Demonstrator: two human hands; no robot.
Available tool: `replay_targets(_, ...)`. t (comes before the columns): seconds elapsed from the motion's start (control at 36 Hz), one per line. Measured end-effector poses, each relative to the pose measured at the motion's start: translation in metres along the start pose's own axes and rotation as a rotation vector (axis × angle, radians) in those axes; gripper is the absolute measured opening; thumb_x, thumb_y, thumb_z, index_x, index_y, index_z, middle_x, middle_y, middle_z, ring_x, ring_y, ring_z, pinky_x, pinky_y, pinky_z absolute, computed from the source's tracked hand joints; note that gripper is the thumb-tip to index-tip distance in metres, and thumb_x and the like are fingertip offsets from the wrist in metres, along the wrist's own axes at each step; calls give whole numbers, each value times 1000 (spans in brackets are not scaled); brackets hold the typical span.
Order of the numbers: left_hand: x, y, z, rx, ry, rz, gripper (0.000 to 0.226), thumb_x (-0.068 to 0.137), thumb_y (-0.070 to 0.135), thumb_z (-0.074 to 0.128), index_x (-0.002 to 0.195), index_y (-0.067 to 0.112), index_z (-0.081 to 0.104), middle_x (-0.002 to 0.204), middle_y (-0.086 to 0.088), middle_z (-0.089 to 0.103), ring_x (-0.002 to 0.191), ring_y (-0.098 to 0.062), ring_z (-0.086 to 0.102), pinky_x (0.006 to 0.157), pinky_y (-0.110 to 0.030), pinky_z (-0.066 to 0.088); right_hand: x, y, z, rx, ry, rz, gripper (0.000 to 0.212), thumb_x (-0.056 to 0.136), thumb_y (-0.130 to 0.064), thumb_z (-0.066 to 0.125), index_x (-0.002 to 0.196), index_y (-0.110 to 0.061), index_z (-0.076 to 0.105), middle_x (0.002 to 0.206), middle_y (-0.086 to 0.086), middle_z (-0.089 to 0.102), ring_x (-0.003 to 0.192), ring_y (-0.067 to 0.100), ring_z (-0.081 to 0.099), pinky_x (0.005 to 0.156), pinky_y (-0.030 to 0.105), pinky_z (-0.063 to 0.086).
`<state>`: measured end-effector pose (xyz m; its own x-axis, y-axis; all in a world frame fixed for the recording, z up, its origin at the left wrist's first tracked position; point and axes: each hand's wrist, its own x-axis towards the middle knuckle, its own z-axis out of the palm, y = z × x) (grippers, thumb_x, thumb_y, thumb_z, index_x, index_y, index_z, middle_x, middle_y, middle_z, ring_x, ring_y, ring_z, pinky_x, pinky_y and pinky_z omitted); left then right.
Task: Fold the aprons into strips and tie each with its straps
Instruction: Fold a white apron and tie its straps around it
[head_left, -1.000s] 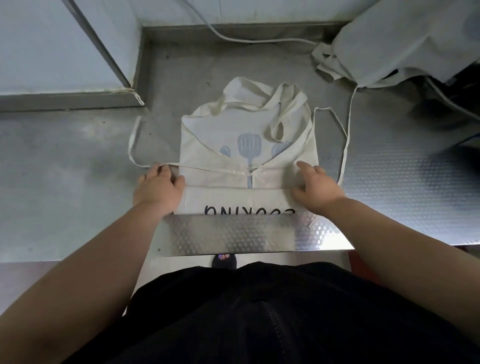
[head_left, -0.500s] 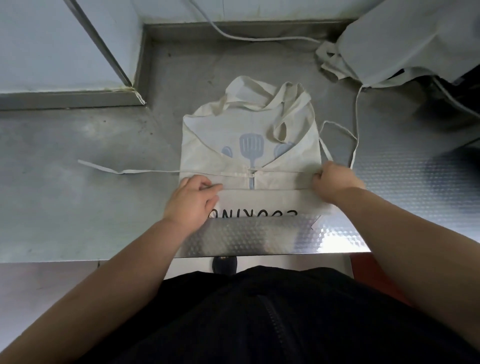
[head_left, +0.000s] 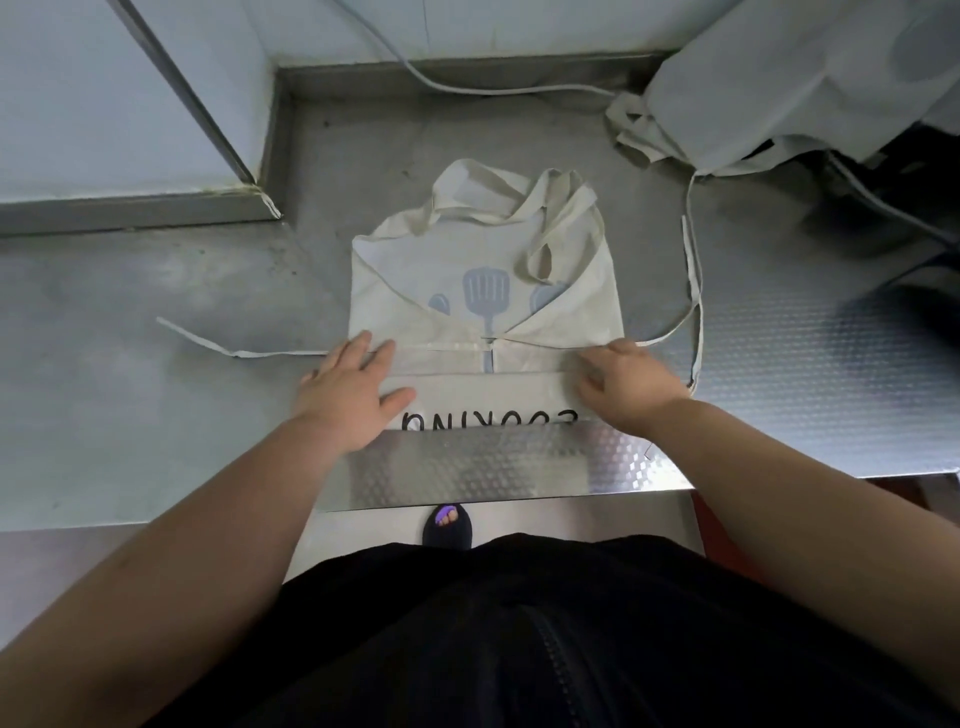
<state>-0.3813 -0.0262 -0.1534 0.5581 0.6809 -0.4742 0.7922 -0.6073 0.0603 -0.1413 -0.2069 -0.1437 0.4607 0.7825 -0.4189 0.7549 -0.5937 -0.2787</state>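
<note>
Cream apron (head_left: 415, 270), partly folded, lies flat on steel tabletop (head_left: 156, 415) near front edge. Left hand (head_left: 353, 395) flat, fingers spread, pressing its left side. Right hand (head_left: 623, 387) on right edge, fingers bent; grip unclear. Straps (head_left: 234, 352) trail both sides.

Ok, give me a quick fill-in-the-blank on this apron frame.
1. The black lettering on the cream apron reads ____.
2. Its blue print shows a ____.
3. Beside the left hand, a ____ lies straight across the steel table.
Missing: COOKING; spatula; strap.
</note>
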Motion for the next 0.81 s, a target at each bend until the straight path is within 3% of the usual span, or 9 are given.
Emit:
replay_targets(0.19,-9,-6,16,-94,96,-32,65,98,49,29,152,21,6,160,-1,-5,146,-20,-6,117,-40,9,-8,0,3,-65,55,-32,36,98,-38,38,121,-15,55,118,8,49,111,31,50,84,34,41)
replay_targets(0.25,-15,-9,21,-127,233,23,58,99,44,34,151,21,19,159,-4,6,146,-22,1,114,-44,16,-14,-1,2,-113,20,-66,45,95,-51,40,123,-19,54,122,5,48,115,28,48,89,33,38)
replay_targets(0.33,-25,-11,22,-188,395,240,57,87,52,41,133,20,54,145,-9,41,130,-30,34,99,-53,39,-24,1,1,-185,-68,-105,65,82,-67,51,129,-23,49,132,-2,43,121,24,43,101,31,30)
replay_targets(0.39,-28,-13,24,-174,298,308,75,73,69,39,132,27,54,142,-2,45,128,-28,41,102,-48,36,-25,6,3,-209,-74,-129,63,80,-60,56,132,-24,47,133,-3,42,121,24,43,102,31,28)
replay_targets(0.47,-27,-17,22,-201,115,275,94,56,79,48,140,39,40,146,9,35,135,-18,31,111,-37,25,-22,9,1,-219,-48,-156,41,84,-36,55,122,-19,53,119,3,52,113,27,50,94,31,34)
replay_targets(0.56,-22,-17,21,-380,164,234,69,69,39,79,132,30,53,142,3,41,129,-17,42,108,-28,29,-19,7,-4,-123,-9,-123,27,83,-27,54,107,-15,59,106,6,60,103,29,55,84,33,40)
replay_targets(0.64,-17,-19,17,-489,211,152,43,76,9,72,118,17,66,129,-1,50,116,-15,53,94,-15,31,-17,7,-7,30,27,-39,28,85,-24,55,110,-16,62,105,5,65,102,28,56,83,34,45)
replay_targets(0.72,-12,-25,7,-680,209,54,20,82,11,69,100,18,73,104,3,62,99,-14,59,82,-14,36,-12,8,-14,280,20,98,21,84,-20,58,104,-18,62,95,4,63,91,23,55,74,29,42)
replay_targets(0.81,-5,-29,-1,-867,150,-59,9,88,19,65,95,23,68,79,5,63,69,-10,54,60,-18,39,-3,12,-19,416,13,185,21,81,-15,61,101,-19,59,95,8,62,85,24,56,69,26,42)
